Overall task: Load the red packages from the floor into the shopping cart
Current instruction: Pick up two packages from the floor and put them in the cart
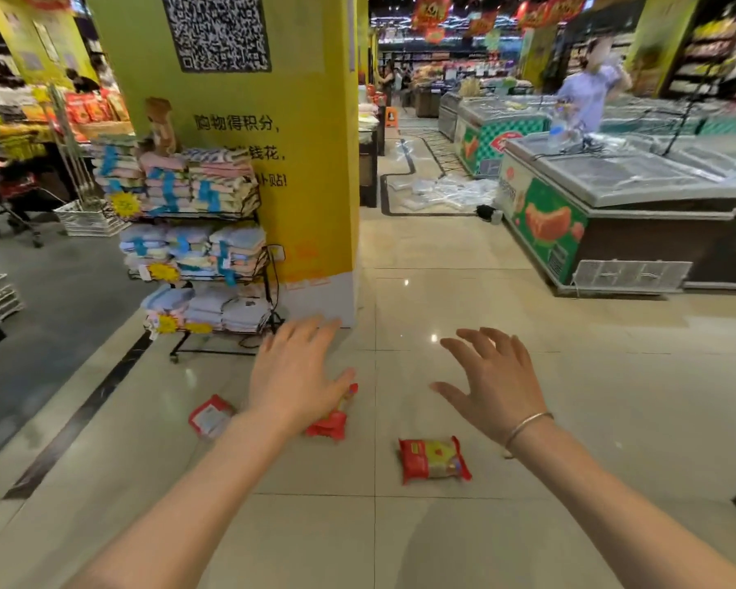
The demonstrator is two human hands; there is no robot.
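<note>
Nothing loaded as far as visible: three red packages on the tiled floor (pixel 527 418) (left one (pixel 210 416), middle one (pixel 331 420) partly behind the left hand (pixel 292 376), right one (pixel 434 460)), both left and right hand (pixel 491 386) spread wide, gripping nothing, no shopping cart clearly in reach.

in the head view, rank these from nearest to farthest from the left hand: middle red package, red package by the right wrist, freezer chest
1. middle red package: partly under the left hand.
2. red package by the right wrist: on the floor tiles, off to the right.
3. freezer chest: far right, across the aisle.
</note>
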